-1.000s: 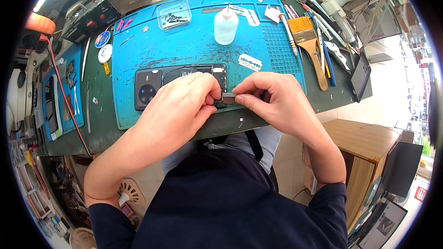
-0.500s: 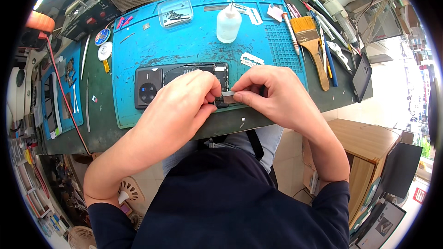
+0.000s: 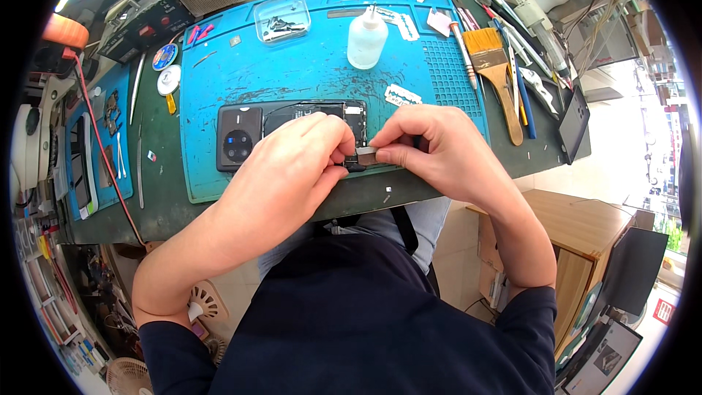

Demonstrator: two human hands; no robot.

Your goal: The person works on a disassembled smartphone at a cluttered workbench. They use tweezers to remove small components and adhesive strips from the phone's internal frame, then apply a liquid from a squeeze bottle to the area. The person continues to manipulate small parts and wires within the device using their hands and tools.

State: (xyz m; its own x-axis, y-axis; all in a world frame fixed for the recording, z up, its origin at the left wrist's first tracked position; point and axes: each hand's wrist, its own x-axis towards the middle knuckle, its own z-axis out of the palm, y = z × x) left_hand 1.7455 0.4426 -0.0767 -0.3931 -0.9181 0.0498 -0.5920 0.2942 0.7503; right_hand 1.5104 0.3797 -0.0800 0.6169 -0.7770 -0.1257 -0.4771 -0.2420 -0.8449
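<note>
An opened black phone point(image 3: 302, 112) lies lengthwise on the blue mat, its round camera module point(image 3: 238, 145) at the left and bare inner parts showing at the right end. My left hand point(image 3: 300, 157) rests across the phone's middle, its fingers curled together by the right end; whatever they hold is hidden. From the right, my right hand point(image 3: 442, 150) pinches a small flat grey strip point(image 3: 365, 151) between thumb and forefinger. The strip sits over the phone's near right corner; I cannot tell whether it touches the phone.
Behind the hands stand a clear dispenser bottle point(image 3: 367, 42) and a clear tray point(image 3: 282, 20) of small dark parts. Razor blades point(image 3: 403, 95) lie near my right hand. A wide brush point(image 3: 494, 69) and several hand tools are at the right. The blue mat point(image 3: 292, 73) covers the dark bench.
The grey strip has tilted slightly, its right end now a little higher. Both hands keep nearly the same pose, and the whole view has shifted slightly.
</note>
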